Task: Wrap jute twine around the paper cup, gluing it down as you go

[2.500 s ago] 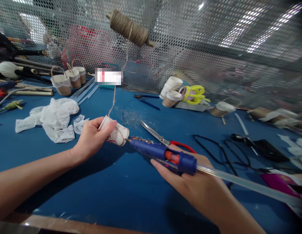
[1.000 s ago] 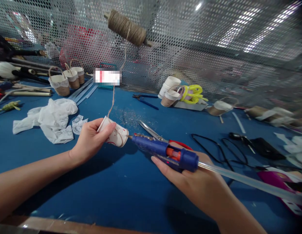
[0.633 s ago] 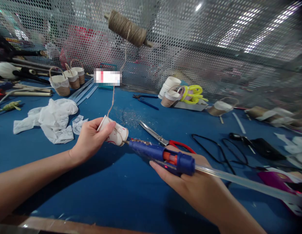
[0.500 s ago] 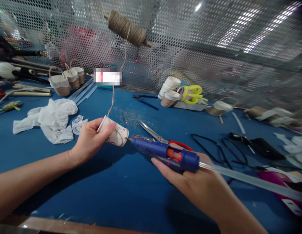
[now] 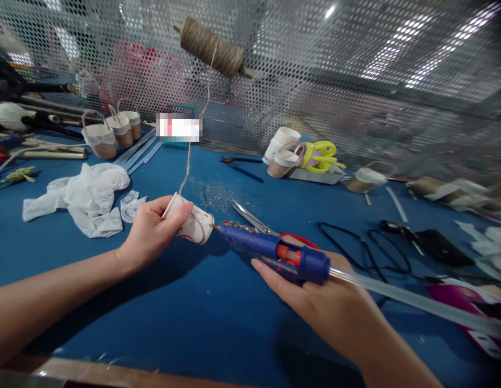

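Note:
My left hand [image 5: 155, 229] is closed around a small white paper cup [image 5: 199, 225], tilted on its side with its base to the right. Thumb and cup pin down a strand of jute twine [image 5: 188, 167], which also runs around the cup near its base. The strand leads up to a twine spool [image 5: 211, 47] on the mesh. A blue hot glue gun [image 5: 266, 245] with a long clear glue stick [image 5: 396, 293] in its back is gripped in my right hand [image 5: 327, 302]. Its nozzle is at the cup's base edge; whether it touches, I cannot tell.
Scissors [image 5: 252, 216] lie partly behind the glue gun. White lace [image 5: 89, 196] is at the left, below several twine-wrapped cups [image 5: 102, 144]. Pliers [image 5: 242, 168], stacked white cups [image 5: 279, 143] and yellow cord [image 5: 321, 156] sit along the back. A black cable [image 5: 355, 248] lies at the right.
Little differs. The glue gun's nozzle has shifted very slightly right and up along the cup's base edge. The left hand's grip on the cup is the same.

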The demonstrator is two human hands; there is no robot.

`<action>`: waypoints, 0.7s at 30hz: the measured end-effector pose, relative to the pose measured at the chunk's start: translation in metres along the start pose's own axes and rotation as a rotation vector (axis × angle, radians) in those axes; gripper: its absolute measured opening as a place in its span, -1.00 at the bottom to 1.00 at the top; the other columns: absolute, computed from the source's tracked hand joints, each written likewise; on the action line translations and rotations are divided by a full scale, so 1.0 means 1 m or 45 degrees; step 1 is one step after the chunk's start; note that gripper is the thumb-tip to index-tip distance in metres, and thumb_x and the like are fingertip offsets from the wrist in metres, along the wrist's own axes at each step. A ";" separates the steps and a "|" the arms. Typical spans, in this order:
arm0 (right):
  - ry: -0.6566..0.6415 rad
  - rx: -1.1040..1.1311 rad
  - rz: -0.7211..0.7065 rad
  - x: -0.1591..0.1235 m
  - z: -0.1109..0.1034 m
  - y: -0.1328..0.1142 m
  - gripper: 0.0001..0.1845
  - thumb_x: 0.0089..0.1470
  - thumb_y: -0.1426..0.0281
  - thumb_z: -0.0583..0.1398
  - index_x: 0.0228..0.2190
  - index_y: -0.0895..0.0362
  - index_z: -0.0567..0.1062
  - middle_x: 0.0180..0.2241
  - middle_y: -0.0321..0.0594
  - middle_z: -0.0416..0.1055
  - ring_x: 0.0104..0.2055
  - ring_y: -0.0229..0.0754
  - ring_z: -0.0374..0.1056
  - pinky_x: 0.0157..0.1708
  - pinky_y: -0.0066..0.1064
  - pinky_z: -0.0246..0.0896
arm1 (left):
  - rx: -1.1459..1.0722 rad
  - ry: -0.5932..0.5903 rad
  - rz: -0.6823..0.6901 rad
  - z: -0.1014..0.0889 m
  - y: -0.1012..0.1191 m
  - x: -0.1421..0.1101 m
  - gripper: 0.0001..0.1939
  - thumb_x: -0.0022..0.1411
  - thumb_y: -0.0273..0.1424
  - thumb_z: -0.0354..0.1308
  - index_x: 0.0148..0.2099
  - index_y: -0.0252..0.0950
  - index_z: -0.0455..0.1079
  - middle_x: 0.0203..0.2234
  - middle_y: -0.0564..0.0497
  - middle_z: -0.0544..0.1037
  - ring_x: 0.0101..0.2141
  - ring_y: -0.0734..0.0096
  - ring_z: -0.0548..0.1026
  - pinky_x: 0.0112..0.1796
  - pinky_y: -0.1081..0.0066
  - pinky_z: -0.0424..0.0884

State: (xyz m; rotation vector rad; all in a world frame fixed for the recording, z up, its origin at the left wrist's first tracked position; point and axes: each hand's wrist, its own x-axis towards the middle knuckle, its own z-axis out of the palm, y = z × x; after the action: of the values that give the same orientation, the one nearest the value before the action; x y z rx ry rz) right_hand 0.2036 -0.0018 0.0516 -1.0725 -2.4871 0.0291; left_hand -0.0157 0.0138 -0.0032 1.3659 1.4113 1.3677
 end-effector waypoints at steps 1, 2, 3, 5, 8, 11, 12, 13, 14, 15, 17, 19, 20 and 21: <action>-0.008 0.046 0.033 0.001 0.000 -0.002 -0.76 0.07 0.45 0.05 -0.54 0.06 0.47 -0.71 -0.32 0.30 -0.69 -0.29 0.22 -0.68 -0.46 0.13 | 0.005 0.008 -0.004 0.000 0.000 0.001 -0.75 0.07 -0.28 0.09 -0.52 -0.35 0.38 -0.68 0.10 0.38 -0.64 0.58 0.27 -0.63 0.61 0.23; -0.015 0.088 0.061 0.001 0.000 -0.004 -0.77 0.06 0.45 0.05 -0.53 0.06 0.46 -0.71 -0.33 0.29 -0.71 -0.31 0.19 -0.69 -0.46 0.10 | 0.007 0.013 -0.008 0.000 -0.001 0.001 -0.74 0.07 -0.27 0.09 -0.52 -0.36 0.37 -0.68 0.10 0.38 -0.64 0.59 0.27 -0.63 0.61 0.23; -0.024 0.124 0.083 0.002 0.001 -0.005 -0.78 0.06 0.44 0.05 -0.52 0.05 0.46 -0.72 -0.34 0.29 -0.72 -0.31 0.17 -0.70 -0.46 0.09 | 0.007 0.017 -0.012 0.000 -0.001 0.001 -0.74 0.07 -0.27 0.09 -0.52 -0.36 0.37 -0.68 0.10 0.38 -0.64 0.59 0.28 -0.63 0.61 0.23; -0.037 0.171 0.108 0.002 0.001 -0.006 -0.79 0.05 0.44 0.06 -0.51 0.05 0.46 -0.71 -0.33 0.29 -0.71 -0.30 0.16 -0.70 -0.44 0.07 | -0.002 0.017 -0.012 0.000 -0.001 0.002 -0.74 0.07 -0.27 0.09 -0.52 -0.36 0.38 -0.67 0.09 0.39 -0.64 0.59 0.28 -0.62 0.61 0.24; -0.060 0.192 0.118 0.000 0.002 -0.003 -0.79 0.05 0.41 0.05 -0.50 0.05 0.46 -0.70 -0.31 0.30 -0.69 -0.27 0.18 -0.67 -0.41 0.08 | -0.010 0.012 -0.004 0.000 -0.001 0.002 -0.75 0.07 -0.28 0.09 -0.51 -0.35 0.38 -0.68 0.09 0.40 -0.64 0.59 0.29 -0.62 0.61 0.24; -0.072 0.155 0.070 -0.004 0.002 0.005 -0.78 0.06 0.36 0.04 -0.48 0.03 0.48 -0.69 -0.26 0.32 -0.61 -0.20 0.25 -0.59 -0.37 0.14 | -0.003 0.010 0.018 0.000 0.000 0.001 -0.75 0.07 -0.28 0.09 -0.52 -0.35 0.38 -0.68 0.10 0.39 -0.65 0.58 0.29 -0.63 0.61 0.24; -0.057 0.129 0.043 -0.005 0.002 0.009 -0.79 0.05 0.34 0.05 -0.45 0.02 0.49 -0.68 -0.24 0.33 -0.57 -0.17 0.28 -0.56 -0.35 0.16 | -0.001 0.007 0.028 0.000 0.000 0.001 -0.75 0.07 -0.28 0.09 -0.52 -0.35 0.38 -0.68 0.10 0.40 -0.65 0.58 0.30 -0.63 0.60 0.25; -0.039 0.104 0.020 -0.006 0.002 0.012 -0.79 0.04 0.32 0.06 -0.44 0.01 0.50 -0.68 -0.23 0.33 -0.53 -0.14 0.30 -0.52 -0.32 0.17 | -0.001 0.002 0.039 0.000 0.001 0.000 -0.76 0.07 -0.28 0.09 -0.51 -0.35 0.38 -0.68 0.09 0.40 -0.65 0.57 0.30 -0.63 0.60 0.26; -0.027 0.088 0.019 -0.007 0.002 0.014 -0.79 0.03 0.30 0.07 -0.43 0.01 0.50 -0.69 -0.22 0.33 -0.50 -0.10 0.32 -0.50 -0.30 0.18 | -0.002 -0.003 0.047 0.000 0.001 -0.001 -0.76 0.07 -0.29 0.09 -0.51 -0.35 0.39 -0.68 0.09 0.41 -0.64 0.57 0.31 -0.62 0.60 0.27; -0.034 0.091 0.052 -0.007 0.002 0.015 -0.79 0.01 0.28 0.08 -0.43 0.02 0.51 -0.71 -0.22 0.31 -0.49 -0.08 0.33 -0.49 -0.28 0.19 | -0.006 -0.010 0.052 0.000 0.002 -0.001 -0.77 0.06 -0.29 0.09 -0.51 -0.35 0.39 -0.67 0.09 0.41 -0.64 0.56 0.32 -0.62 0.59 0.28; -0.090 0.180 0.243 -0.005 0.001 0.014 -0.79 -0.03 0.25 0.10 -0.48 0.05 0.50 -0.75 -0.24 0.26 -0.51 -0.07 0.34 -0.50 -0.28 0.20 | -0.010 -0.019 0.060 -0.001 0.003 -0.003 -0.76 0.06 -0.28 0.10 -0.51 -0.35 0.39 -0.67 0.08 0.42 -0.63 0.55 0.32 -0.61 0.59 0.29; -0.136 0.342 0.510 -0.002 0.000 0.011 -0.78 -0.07 0.21 0.13 -0.51 0.08 0.47 -0.77 -0.28 0.25 -0.59 -0.12 0.32 -0.56 -0.32 0.21 | -0.015 -0.031 0.070 -0.001 0.004 -0.004 -0.75 0.06 -0.27 0.10 -0.50 -0.35 0.39 -0.67 0.08 0.41 -0.63 0.54 0.32 -0.61 0.59 0.29; -0.149 0.425 0.616 0.000 -0.001 0.010 -0.77 -0.08 0.19 0.13 -0.51 0.09 0.46 -0.77 -0.30 0.25 -0.64 -0.17 0.29 -0.60 -0.34 0.21 | -0.018 -0.035 0.078 -0.001 0.004 -0.005 -0.75 0.06 -0.26 0.11 -0.50 -0.35 0.39 -0.67 0.09 0.41 -0.63 0.55 0.31 -0.62 0.59 0.29; -0.158 0.509 0.689 0.001 -0.001 0.010 -0.75 -0.08 0.17 0.14 -0.50 0.10 0.44 -0.77 -0.33 0.26 -0.68 -0.21 0.26 -0.64 -0.37 0.20 | -0.024 -0.039 0.085 -0.001 0.004 -0.005 -0.74 0.06 -0.25 0.11 -0.50 -0.35 0.39 -0.67 0.09 0.40 -0.63 0.56 0.31 -0.62 0.60 0.28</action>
State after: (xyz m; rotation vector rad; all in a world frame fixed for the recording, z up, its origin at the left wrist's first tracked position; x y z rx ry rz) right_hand 0.2103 0.0057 0.0513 -1.5469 -2.0819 0.7364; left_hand -0.0155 0.0081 0.0000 1.4275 1.3404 1.3934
